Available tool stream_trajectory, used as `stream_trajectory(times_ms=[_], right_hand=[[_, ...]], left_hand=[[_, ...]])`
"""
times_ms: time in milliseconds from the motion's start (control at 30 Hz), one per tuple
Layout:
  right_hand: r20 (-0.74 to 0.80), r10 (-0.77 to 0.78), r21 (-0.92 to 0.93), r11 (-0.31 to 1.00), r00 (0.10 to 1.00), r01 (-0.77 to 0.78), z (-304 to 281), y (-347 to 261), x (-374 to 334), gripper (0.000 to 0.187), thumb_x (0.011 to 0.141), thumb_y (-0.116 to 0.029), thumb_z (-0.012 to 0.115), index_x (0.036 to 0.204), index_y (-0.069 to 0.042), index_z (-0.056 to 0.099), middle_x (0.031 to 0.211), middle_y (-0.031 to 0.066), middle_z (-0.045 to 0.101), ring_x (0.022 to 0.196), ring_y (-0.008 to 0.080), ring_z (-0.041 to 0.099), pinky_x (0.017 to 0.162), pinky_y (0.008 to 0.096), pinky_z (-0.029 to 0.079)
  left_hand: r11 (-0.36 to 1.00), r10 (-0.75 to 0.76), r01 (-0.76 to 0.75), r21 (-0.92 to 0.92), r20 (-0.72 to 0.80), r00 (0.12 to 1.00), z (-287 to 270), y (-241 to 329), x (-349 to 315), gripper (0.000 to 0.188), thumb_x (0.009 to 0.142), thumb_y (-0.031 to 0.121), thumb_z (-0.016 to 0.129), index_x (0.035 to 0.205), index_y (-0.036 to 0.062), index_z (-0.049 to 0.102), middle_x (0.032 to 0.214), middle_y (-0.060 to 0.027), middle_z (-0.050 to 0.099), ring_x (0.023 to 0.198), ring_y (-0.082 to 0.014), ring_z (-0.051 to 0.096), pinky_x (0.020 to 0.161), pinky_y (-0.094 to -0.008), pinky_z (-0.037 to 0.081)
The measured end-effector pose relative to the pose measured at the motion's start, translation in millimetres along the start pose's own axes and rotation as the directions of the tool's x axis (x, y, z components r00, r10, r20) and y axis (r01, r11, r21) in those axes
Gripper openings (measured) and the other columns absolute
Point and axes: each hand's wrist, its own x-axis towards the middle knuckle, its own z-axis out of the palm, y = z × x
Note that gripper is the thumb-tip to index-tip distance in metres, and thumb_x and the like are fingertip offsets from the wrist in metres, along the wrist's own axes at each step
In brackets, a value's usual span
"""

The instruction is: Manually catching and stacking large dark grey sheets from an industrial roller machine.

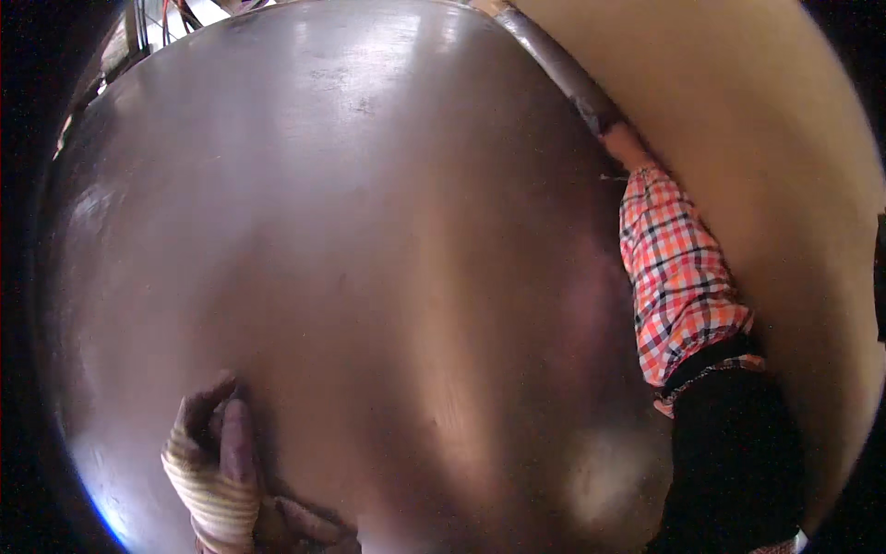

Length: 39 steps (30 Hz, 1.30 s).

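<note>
The black sleeve (738, 462) of the right arm lies nearest the camera, at the lower right. Beneath the arms, the broad brown panel (369, 240) fills most of the view; whether it is a tabletop or a separate sheet cannot be told. It is judged heavy and awkward for its breadth, and probably stiff. The glossy finish suggests a slippery face that may scratch, so the edges are the likely place to take hold, one hand well apart from the other.

Surface: smooth, dark brown, with pale streaked reflections and a few small marks. The outline appears rounded, though the lens bends straight edges. A dark band (558, 69) follows the upper right edge.

Left hand (235, 443): over the panel near its lower left, fingers bent, striped knit covering (217, 503) at the back and wrist. Whether the fingers are clamped on anything cannot be told.

Right hand (628, 148): at the right edge, at the near end of the dark band. Its grip is too small and blurred to tell. Above the black sleeve, a gathered, checked cloth cover (678, 268) in orange, white and black encloses the forearm.

Outside the right edge is a matte tan surface (784, 138); beyond the upper left edge, thin cables (175, 18).
</note>
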Motion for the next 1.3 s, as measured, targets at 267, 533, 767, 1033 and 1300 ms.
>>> stream_trajectory(times_ms=[267,533,767,1033,1300], right_hand=[[0.123,-0.084,-0.381,0.916,0.989,0.125,24.2,-27.4,-33.4,0.022,0.073,-0.016,0.049,0.081,-0.003,0.064,0.087,0.0166,0.06,0.079,0.0271,0.058,0.071,0.0389,0.046],[0.267,0.257,-0.343,0.926,0.929,-0.158,9.7,-22.2,-57.2,0.018,0.07,-0.015,0.054,0.082,-0.007,0.065,0.082,0.012,0.062,0.076,0.0272,0.06,0.067,0.0377,0.048],[0.546,0.393,-0.375,0.904,0.74,-0.204,-3.1,-45.6,-127.3,0.019,0.07,-0.016,0.056,0.084,-0.01,0.066,0.083,0.0117,0.063,0.08,0.0253,0.061,0.066,0.0382,0.048],[0.471,0.571,-0.447,0.812,0.673,-0.376,-118.8,-100.2,-145.7,0.022,0.075,-0.023,0.052,0.088,-0.011,0.065,0.093,0.0097,0.062,0.087,0.0237,0.06,0.07,0.0389,0.048],[0.732,-0.359,0.097,0.896,0.579,0.433,-306.1,-222.8,-110.5,0.019,0.073,-0.024,0.055,0.08,-0.009,0.065,0.077,0.0096,0.062,0.068,0.0234,0.057,0.057,0.0356,0.043]], left_hand=[[0.981,0.188,-0.191,-0.047,-0.048,0.981,46.4,-25.8,119.6,0.017,0.077,0.009,0.055,0.091,0.0002,0.059,0.071,-0.0071,0.06,0.064,-0.0097,0.053,0.062,-0.0228,0.044],[0.939,0.344,-0.344,0.019,-0.003,0.939,107.7,-17.3,264.8,0.021,0.079,0.02,0.055,0.093,0.0046,0.059,0.079,-0.0109,0.063,0.071,-0.0202,0.061,0.067,-0.0289,0.047],[0.799,0.547,-0.477,0.367,-0.112,0.83,159.3,-25.2,398.4,0.03,0.08,0.029,0.051,0.099,0.007,0.057,0.088,-0.0139,0.061,0.083,-0.031,0.058,0.074,-0.0348,0.046],[0.925,0.233,-0.311,0.217,0.321,0.918,147.1,48.0,304.8,0.047,0.075,0.041,0.054,0.103,0.0038,0.056,0.099,-0.0201,0.056,0.095,-0.0324,0.054,0.082,-0.0371,0.044],[0.259,0.112,0.56,-0.787,0.6,0.792,81.0,25.9,27.3,0.032,0.077,0.026,0.059,0.097,0.0021,0.053,0.088,-0.0049,0.056,0.083,-0.0151,0.052,0.071,-0.0329,0.044]])
